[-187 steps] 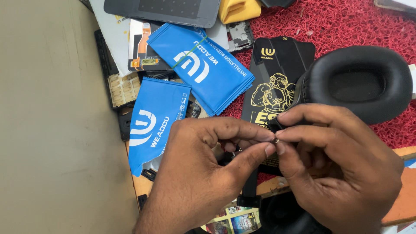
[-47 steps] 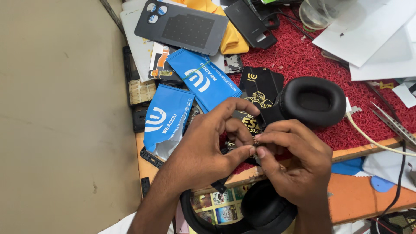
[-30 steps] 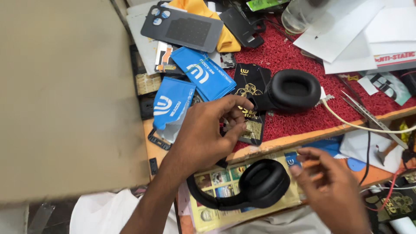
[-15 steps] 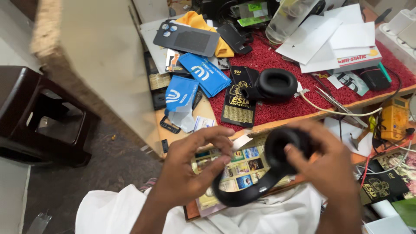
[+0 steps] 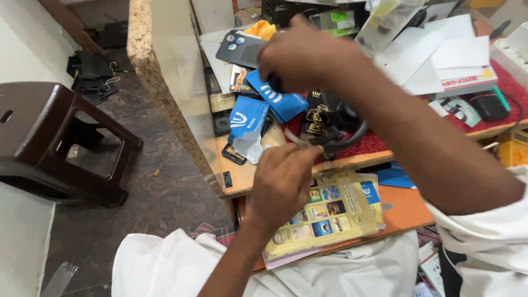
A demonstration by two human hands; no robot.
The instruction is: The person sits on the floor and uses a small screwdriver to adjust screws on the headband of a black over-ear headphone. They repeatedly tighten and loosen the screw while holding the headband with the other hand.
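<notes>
A black headphone headband (image 5: 344, 142) is held between two hands above a cluttered table (image 5: 242, 176). The left hand (image 5: 283, 179) is closed around the band's near end, knuckles turned to the camera, just above a yellow card of small printed pictures (image 5: 330, 212). The right hand (image 5: 300, 55) is raised higher and further out, its fingers curled over a dark part at the band's other end; what exactly is gripped there is hidden by the hand itself. Half a second earlier the headphones were held low over the lap, near the white cloth (image 5: 181, 269); they have since been lifted and swung up over the table edge, the right forearm now crossing the whole frame. The small-part work seen at the fingertips seconds before appears to be finished, and by this judgement the handling has passed to the whole headset. Beneath the hands, blue printed pouches (image 5: 247, 118) and a black printed card (image 5: 319, 113) are scattered beside a red mat (image 5: 511, 88). A grey phone back cover (image 5: 242, 49) lies further off, with white papers (image 5: 440, 55) to the right. A brown plastic stool (image 5: 60, 143) stands on the floor at left.
</notes>
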